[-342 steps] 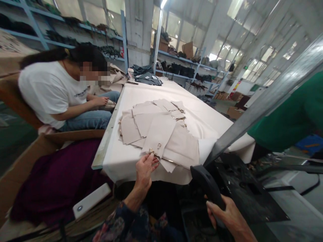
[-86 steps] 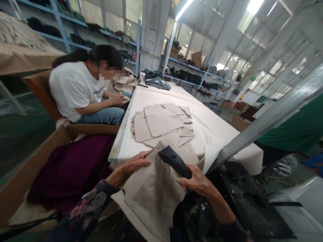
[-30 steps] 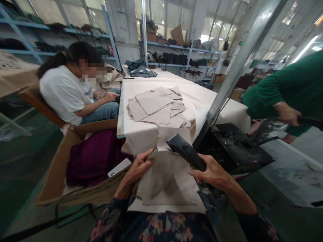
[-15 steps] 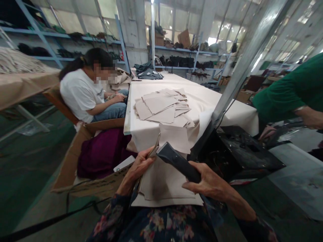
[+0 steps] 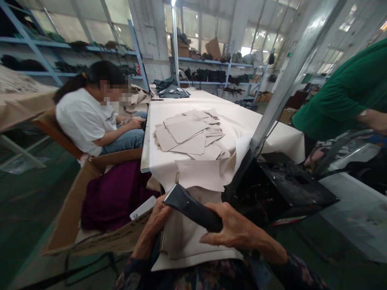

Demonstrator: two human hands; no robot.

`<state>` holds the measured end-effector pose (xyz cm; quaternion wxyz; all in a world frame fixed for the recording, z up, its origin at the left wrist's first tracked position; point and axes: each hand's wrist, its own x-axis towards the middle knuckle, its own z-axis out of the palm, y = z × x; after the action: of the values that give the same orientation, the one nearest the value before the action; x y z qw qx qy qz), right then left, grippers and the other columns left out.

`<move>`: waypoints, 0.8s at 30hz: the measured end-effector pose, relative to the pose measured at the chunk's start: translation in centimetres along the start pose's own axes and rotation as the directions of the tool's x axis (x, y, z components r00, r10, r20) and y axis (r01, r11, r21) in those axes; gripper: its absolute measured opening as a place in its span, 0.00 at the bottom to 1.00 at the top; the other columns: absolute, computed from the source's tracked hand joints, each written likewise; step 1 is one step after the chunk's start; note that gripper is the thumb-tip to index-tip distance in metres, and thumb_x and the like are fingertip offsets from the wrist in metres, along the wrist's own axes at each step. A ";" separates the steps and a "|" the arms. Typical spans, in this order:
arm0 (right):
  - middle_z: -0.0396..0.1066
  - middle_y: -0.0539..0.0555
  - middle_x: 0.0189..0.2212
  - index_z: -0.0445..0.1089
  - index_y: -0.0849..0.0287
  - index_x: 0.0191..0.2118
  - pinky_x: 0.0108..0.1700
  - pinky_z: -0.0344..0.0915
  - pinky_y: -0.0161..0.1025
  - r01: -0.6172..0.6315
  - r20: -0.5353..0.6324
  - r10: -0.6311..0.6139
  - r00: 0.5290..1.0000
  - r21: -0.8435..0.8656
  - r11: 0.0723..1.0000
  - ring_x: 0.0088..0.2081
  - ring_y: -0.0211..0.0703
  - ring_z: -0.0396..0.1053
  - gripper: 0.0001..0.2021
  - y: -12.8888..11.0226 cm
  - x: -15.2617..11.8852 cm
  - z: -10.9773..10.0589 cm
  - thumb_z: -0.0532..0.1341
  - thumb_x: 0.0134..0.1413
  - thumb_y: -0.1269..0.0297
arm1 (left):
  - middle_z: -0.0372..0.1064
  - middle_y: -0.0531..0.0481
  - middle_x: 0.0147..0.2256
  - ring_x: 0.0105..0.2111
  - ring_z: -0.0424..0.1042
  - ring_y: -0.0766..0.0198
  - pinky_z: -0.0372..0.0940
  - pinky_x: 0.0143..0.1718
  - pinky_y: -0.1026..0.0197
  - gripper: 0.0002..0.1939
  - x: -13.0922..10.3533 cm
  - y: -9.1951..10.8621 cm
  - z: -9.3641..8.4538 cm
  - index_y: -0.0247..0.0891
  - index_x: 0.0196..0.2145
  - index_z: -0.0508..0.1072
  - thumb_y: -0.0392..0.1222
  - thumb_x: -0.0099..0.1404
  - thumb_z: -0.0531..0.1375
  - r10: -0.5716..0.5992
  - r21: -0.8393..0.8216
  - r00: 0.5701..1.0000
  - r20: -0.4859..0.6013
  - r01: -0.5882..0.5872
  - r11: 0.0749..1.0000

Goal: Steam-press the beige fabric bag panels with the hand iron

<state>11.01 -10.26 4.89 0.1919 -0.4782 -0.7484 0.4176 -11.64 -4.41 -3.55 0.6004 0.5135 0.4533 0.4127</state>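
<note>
My right hand point(image 5: 226, 225) is wrapped round the rear of a black clipper-like tool point(image 5: 193, 207), whose pale-edged head points to the upper left. Behind that head my left hand point(image 5: 160, 213) pinches the edge of a beige fabric piece point(image 5: 177, 176), its fingertips partly hidden by the tool. More beige pieces point(image 5: 187, 237) lie stacked on my lap below both hands. Another beige piece point(image 5: 199, 173) hangs over the near table edge. On the table point(image 5: 236, 108) rests a loose pile of cut beige pieces point(image 5: 187, 133).
At left, a cardboard box point(image 5: 66, 205) holds purple fabric point(image 5: 111, 197) and a white device point(image 5: 143, 208). A seated person in white point(image 5: 84, 117) is beyond. A slanted metal post point(image 5: 281, 88), black case point(image 5: 296, 189) and a person's green sleeve point(image 5: 338, 96) are at right.
The tool and my right hand have moved left and down in view. My left hand has also shifted left and down, and the tool now covers its fingertips. The whole view has shifted slightly.
</note>
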 end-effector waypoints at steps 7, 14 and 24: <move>0.62 0.46 0.22 0.65 0.61 0.35 0.21 0.59 0.28 -0.209 -0.028 0.219 0.975 0.208 0.956 0.21 0.33 0.63 0.12 1.6 0.6 -2.4 0.64 0.46 0.62 | 0.76 0.46 0.36 0.29 0.73 0.59 0.65 0.32 0.62 0.27 0.9 -0.6 -0.8 0.35 0.53 0.69 0.46 0.57 0.62 -0.014 -0.175 0.999 0.040 0.021 0.984; 0.60 0.45 0.17 0.64 0.62 0.33 0.20 0.57 0.28 -0.284 -0.051 0.302 0.952 0.219 0.933 0.19 0.33 0.60 0.10 2.3 3.8 -5.1 0.63 0.48 0.62 | 0.75 0.47 0.36 0.31 0.73 0.59 0.65 0.33 0.63 0.24 3.3 -1.4 -1.7 0.37 0.52 0.71 0.45 0.58 0.62 -0.036 -0.261 0.993 0.110 0.063 0.963; 0.62 0.46 0.18 0.67 0.63 0.37 0.19 0.57 0.27 -0.256 0.047 0.252 0.967 0.200 0.946 0.19 0.33 0.61 0.13 0.3 10.2 -6.4 0.64 0.47 0.60 | 0.75 0.45 0.44 0.45 0.71 0.50 0.65 0.43 0.59 0.26 5.0 -0.2 -2.6 0.39 0.56 0.68 0.48 0.61 0.59 -0.013 -0.064 0.994 0.104 0.020 0.998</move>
<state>10.78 1.51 7.19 0.1767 -0.5441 -0.6356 0.5185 -12.90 0.94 -4.54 0.6429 0.5107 0.4121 0.3951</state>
